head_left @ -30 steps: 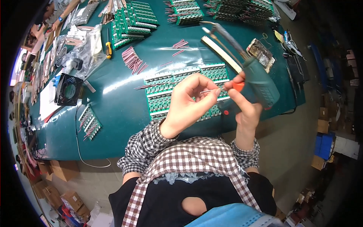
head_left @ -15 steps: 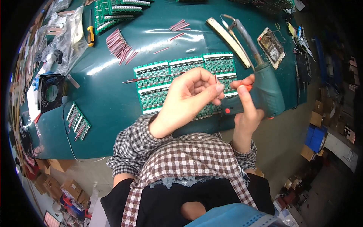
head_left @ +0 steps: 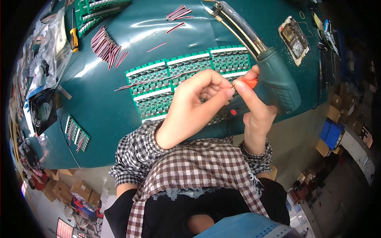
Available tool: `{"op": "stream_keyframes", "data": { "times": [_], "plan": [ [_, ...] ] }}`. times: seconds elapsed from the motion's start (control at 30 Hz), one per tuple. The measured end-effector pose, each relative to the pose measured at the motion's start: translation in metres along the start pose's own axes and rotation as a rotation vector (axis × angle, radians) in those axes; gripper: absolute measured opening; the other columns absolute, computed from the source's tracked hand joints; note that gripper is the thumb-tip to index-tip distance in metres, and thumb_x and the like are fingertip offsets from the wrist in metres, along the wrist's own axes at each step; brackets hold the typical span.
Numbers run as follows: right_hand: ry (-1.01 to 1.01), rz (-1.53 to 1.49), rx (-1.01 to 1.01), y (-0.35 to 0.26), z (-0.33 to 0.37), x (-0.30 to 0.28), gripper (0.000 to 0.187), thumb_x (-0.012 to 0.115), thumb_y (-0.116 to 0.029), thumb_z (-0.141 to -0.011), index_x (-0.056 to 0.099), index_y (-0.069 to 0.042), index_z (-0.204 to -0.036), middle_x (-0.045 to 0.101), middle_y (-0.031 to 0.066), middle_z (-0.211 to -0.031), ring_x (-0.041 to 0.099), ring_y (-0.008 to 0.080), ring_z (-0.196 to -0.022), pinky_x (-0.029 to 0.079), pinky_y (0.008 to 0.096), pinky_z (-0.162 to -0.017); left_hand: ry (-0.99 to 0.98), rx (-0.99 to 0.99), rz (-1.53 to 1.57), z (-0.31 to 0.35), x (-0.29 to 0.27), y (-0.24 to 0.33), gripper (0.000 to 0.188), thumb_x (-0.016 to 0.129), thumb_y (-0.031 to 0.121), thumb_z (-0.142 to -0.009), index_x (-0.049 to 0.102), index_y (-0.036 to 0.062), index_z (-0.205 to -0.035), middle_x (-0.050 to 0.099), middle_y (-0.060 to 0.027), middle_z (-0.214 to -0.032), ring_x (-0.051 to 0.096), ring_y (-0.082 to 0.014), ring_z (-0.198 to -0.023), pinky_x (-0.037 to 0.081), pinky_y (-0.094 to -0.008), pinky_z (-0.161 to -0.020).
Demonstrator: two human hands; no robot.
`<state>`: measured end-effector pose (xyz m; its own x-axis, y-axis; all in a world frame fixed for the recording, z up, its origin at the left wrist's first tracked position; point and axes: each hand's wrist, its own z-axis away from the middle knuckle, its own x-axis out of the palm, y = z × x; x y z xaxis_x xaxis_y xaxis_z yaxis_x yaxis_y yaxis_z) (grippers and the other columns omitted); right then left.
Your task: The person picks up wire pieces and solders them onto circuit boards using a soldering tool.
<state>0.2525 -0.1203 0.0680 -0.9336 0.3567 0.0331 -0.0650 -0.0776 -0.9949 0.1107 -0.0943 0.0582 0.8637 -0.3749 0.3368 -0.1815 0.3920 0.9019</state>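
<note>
My left hand (head_left: 194, 105) is closed in a pinch above the green circuit boards (head_left: 152, 103). A thin wire end, mostly hidden, is between its fingertips. My right hand (head_left: 258, 107) is closed round the dark green soldering gun (head_left: 278, 79), with thumb and finger by its orange trigger (head_left: 251, 82). Its fingertips meet those of my left hand at the wire. The gun's metal barrel (head_left: 240, 25) points up and away to the left, clear of the boards. Dark and red wires (head_left: 139, 84) lie across the boards and pass behind my left hand.
Bundles of short red-and-white wires (head_left: 105, 45) lie beyond the boards, with more (head_left: 178, 14) farther back. A small board with wires (head_left: 77, 133), a black fan (head_left: 43, 111) and a yellow-handled screwdriver (head_left: 74, 39) are at left. A grimy tray (head_left: 293, 39) sits at far right.
My right hand's fingertips have moved left to meet my left hand's at the wire. The gun has shifted slightly with it, and the view has moved, so the table things appear farther left and up.
</note>
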Motion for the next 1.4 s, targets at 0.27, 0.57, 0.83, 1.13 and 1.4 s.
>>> {"op": "stream_keyframes", "data": {
  "times": [0.27, 0.57, 0.83, 1.13, 1.4],
  "plan": [
    [0.096, -0.187, 0.070, 0.007, -0.001, 0.001, 0.037, 0.066, 0.009, -0.070, 0.053, 0.003, -0.104, 0.058, 0.0079, -0.090, 0.059, 0.0152, -0.080, 0.049, 0.0265, -0.072, 0.201, 0.245, -0.167, -0.004, 0.005, -0.010, 0.009, 0.063, 0.000, -0.077, 0.058, 0.0009, -0.084, 0.059, -0.0031, -0.074, 0.058, -0.0095, -0.064, 0.045, -0.0213, -0.056],
    [0.026, 0.001, 0.017, 0.004, 0.003, 0.006, 0.039, 0.060, 0.012, -0.072, 0.050, 0.003, -0.108, 0.055, 0.0082, -0.091, 0.058, 0.0157, -0.081, 0.047, 0.0271, -0.075, 0.242, 0.524, -0.623, -0.007, 0.000, -0.010, 0.014, 0.065, -0.003, -0.069, 0.059, 0.0032, -0.080, 0.057, -0.0077, -0.072, 0.058, -0.0213, -0.062, 0.045, -0.0266, -0.053],
    [0.046, 0.045, 0.001, 0.003, 0.003, 0.006, 0.038, 0.061, 0.011, -0.072, 0.050, 0.002, -0.107, 0.054, 0.0086, -0.092, 0.058, 0.0157, -0.081, 0.047, 0.0267, -0.075, 0.232, 0.112, -0.055, -0.006, 0.006, -0.006, 0.009, 0.063, -0.002, -0.075, 0.058, 0.0005, -0.083, 0.058, -0.0065, -0.073, 0.057, -0.0129, -0.066, 0.045, -0.0228, -0.058],
    [0.094, 0.003, 0.019, 0.006, 0.007, 0.012, 0.038, 0.061, 0.009, -0.074, 0.048, 0.001, -0.109, 0.053, 0.0077, -0.093, 0.058, 0.0146, -0.082, 0.047, 0.0263, -0.073, 0.278, 0.160, -0.060, 0.000, 0.016, -0.019, 0.007, 0.060, -0.001, -0.080, 0.055, -0.0004, -0.085, 0.059, -0.0037, -0.078, 0.055, -0.0065, -0.067, 0.046, -0.0211, -0.060],
    [0.143, -0.042, 0.008, 0.005, 0.011, 0.018, 0.036, 0.064, 0.007, -0.074, 0.050, 0.002, -0.107, 0.056, 0.0074, -0.091, 0.058, 0.0137, -0.080, 0.048, 0.0263, -0.073, 0.349, 0.128, 0.279, 0.001, 0.027, -0.021, 0.010, 0.059, 0.002, -0.083, 0.052, -0.0003, -0.090, 0.059, -0.0040, -0.080, 0.056, -0.0069, -0.069, 0.045, -0.0197, -0.061]
  ]
}}
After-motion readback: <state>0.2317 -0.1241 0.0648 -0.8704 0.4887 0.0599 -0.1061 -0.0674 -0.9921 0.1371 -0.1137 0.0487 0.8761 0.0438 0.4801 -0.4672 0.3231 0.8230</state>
